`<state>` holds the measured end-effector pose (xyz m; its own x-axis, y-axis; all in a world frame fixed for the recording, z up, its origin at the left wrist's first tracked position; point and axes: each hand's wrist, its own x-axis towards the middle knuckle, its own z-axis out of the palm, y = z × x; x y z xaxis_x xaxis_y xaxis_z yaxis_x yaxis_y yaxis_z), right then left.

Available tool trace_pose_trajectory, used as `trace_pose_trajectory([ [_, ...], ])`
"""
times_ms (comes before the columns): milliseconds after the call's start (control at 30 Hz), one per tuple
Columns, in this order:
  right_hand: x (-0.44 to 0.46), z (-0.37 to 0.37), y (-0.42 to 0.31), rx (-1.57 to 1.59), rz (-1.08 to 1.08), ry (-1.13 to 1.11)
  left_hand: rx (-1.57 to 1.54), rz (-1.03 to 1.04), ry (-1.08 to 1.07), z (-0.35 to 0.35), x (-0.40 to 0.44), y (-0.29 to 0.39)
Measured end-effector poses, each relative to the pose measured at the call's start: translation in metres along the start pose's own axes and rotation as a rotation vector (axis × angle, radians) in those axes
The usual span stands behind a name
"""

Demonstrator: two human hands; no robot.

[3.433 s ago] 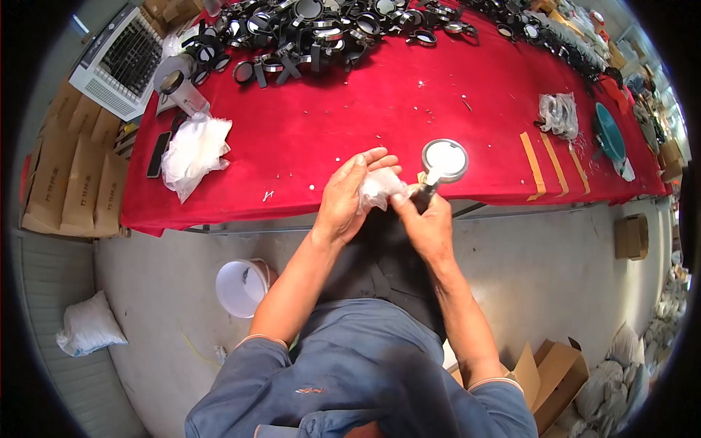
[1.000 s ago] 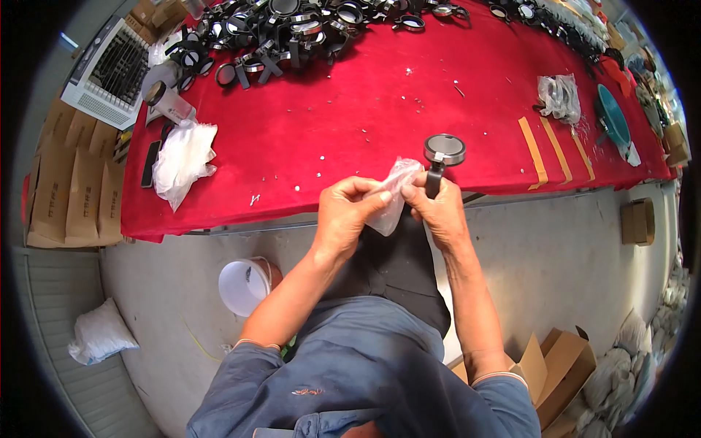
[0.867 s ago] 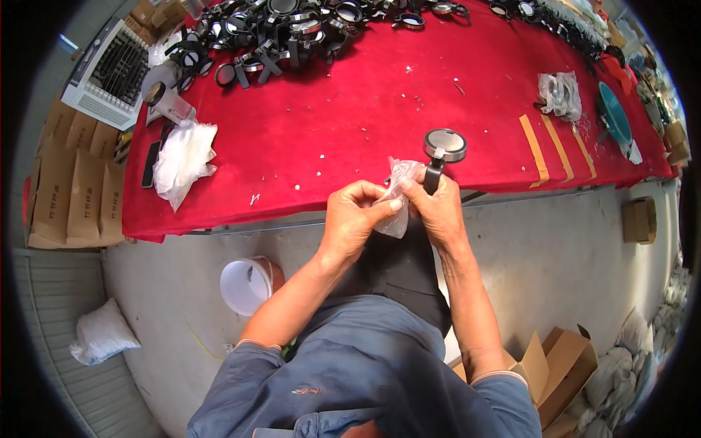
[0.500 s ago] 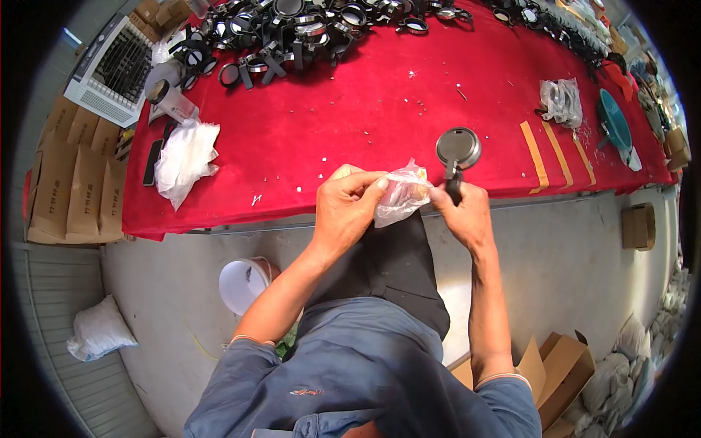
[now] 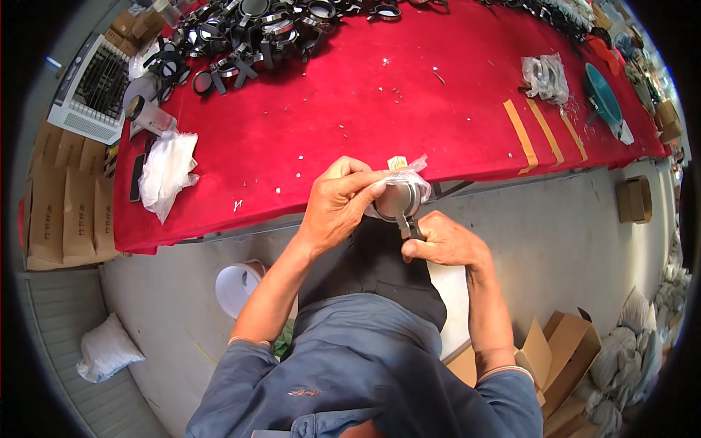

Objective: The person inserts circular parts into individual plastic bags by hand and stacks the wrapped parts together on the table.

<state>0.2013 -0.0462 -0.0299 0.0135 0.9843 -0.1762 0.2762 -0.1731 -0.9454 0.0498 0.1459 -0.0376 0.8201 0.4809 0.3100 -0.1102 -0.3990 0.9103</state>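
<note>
Some white bags (image 5: 169,174) lie at left on the red table (image 5: 350,87). At centre, the left hand (image 5: 339,208) pinches a clear bag (image 5: 420,166) against the round lid (image 5: 395,200), whose dark handle (image 5: 413,231) the right hand (image 5: 451,242) grasps. Three tape strips (image 5: 521,137) lie at right.

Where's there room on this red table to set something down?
Mainly the red cloth between the white plastic and the orange strips, with only small bits on it. Crowded: the far left, with its black pile, and the right, around the teal basin.
</note>
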Motion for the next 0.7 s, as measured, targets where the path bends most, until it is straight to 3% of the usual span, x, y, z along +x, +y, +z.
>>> trace_pose_trajectory([
  [100,0.008,-0.012,-0.001,-0.212,0.111,-0.078,0.069,0.089,-0.05,-0.002,0.003,-0.001],
  [200,0.014,-0.019,-0.02,-0.425,0.22,0.04,-0.014,0.09,-0.122,-0.002,0.002,-0.003],
  [300,0.006,-0.02,-0.018,-0.481,-0.002,0.248,-0.041,0.065,-0.128,-0.001,-0.002,-0.009],
  [433,-0.001,-0.02,-0.007,-0.543,-0.065,0.227,-0.042,0.064,-0.125,0.002,0.0,-0.008],
  [533,0.011,-0.012,-0.005,-0.349,-0.176,0.373,-0.032,0.169,-0.215,0.006,-0.002,-0.007],
  [567,0.012,-0.014,-0.018,-0.295,-0.022,0.372,-0.037,0.167,-0.216,0.009,-0.004,-0.003],
  [600,0.016,-0.011,-0.011,-0.298,-0.021,0.374,-0.041,0.167,-0.216,0.012,-0.007,0.001],
  [700,0.031,0.003,0.018,-0.09,-0.135,0.608,-0.082,0.179,-0.102,0.016,-0.007,0.002],
])
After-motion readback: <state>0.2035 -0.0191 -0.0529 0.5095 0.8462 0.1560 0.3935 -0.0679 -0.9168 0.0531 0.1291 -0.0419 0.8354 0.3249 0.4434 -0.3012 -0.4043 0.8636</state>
